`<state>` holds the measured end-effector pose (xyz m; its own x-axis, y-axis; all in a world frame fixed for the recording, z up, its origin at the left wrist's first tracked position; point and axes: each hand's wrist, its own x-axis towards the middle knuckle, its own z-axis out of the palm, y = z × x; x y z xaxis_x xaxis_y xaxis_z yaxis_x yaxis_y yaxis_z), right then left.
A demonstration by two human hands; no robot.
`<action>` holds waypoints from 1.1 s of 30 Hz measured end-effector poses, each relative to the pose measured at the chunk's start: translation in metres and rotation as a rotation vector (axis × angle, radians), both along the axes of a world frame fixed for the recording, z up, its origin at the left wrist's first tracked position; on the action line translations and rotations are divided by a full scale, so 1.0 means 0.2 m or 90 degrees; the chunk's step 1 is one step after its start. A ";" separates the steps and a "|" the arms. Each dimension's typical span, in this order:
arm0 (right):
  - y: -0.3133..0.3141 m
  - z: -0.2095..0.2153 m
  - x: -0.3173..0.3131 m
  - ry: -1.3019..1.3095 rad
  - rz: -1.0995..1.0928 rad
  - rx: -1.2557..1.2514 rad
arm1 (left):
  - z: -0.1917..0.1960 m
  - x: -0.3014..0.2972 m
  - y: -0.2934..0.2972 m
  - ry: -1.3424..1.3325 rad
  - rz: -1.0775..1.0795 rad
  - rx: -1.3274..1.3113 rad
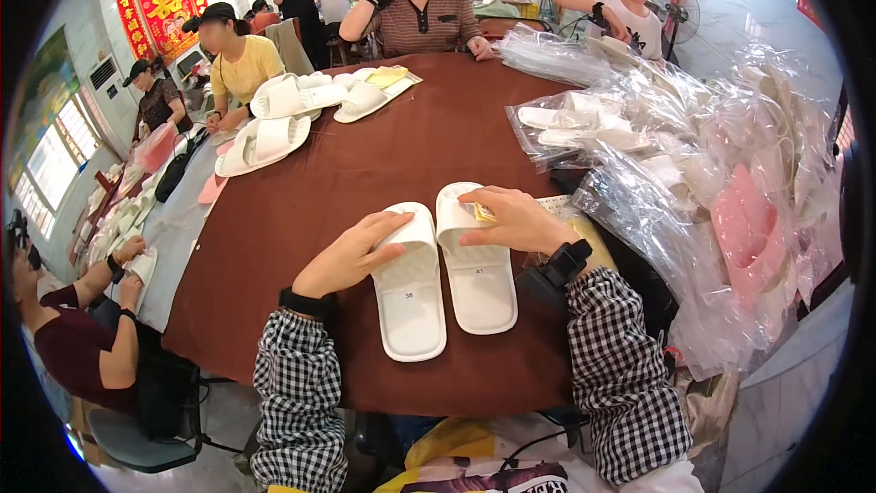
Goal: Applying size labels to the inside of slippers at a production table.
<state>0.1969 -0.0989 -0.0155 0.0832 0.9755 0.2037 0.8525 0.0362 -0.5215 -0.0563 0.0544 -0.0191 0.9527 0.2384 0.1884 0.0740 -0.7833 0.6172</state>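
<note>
Two white slide slippers lie side by side, toes away from me, on the brown round table (pixel 301 210). My left hand (pixel 351 254) rests on the strap of the left slipper (pixel 408 283), fingers spread over it. My right hand (pixel 511 219) lies on the strap of the right slipper (pixel 474 260) and pinches a small yellow packet (pixel 483 213) at the strap's edge. Both forearms wear black-and-white checked sleeve covers and black wrist bands.
A heap of clear plastic bags (pixel 693 155) holding white slippers fills the table's right side. More white slippers (pixel 274 137) lie at the far left. Several people sit around the table; a person in dark red (pixel 82 329) works at my left.
</note>
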 end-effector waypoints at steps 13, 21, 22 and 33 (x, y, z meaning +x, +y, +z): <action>-0.11 0.07 0.10 0.122 -0.093 0.113 | -0.03 -0.10 0.13 -0.023 0.277 0.024; -0.09 0.05 0.12 0.125 -0.291 0.205 | -0.03 -0.09 0.08 0.014 0.382 0.109; -0.08 0.04 0.12 0.120 -0.322 0.203 | -0.02 -0.09 0.08 0.014 0.380 0.082; -0.07 0.01 0.11 0.040 -0.361 0.108 | 0.04 -0.10 0.03 0.046 0.113 -0.021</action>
<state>0.2186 -0.1128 -0.0141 0.5989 0.7294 0.3305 0.7306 -0.3287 -0.5985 -0.0765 0.0602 -0.0116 0.9056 0.4095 0.1108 0.2545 -0.7335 0.6303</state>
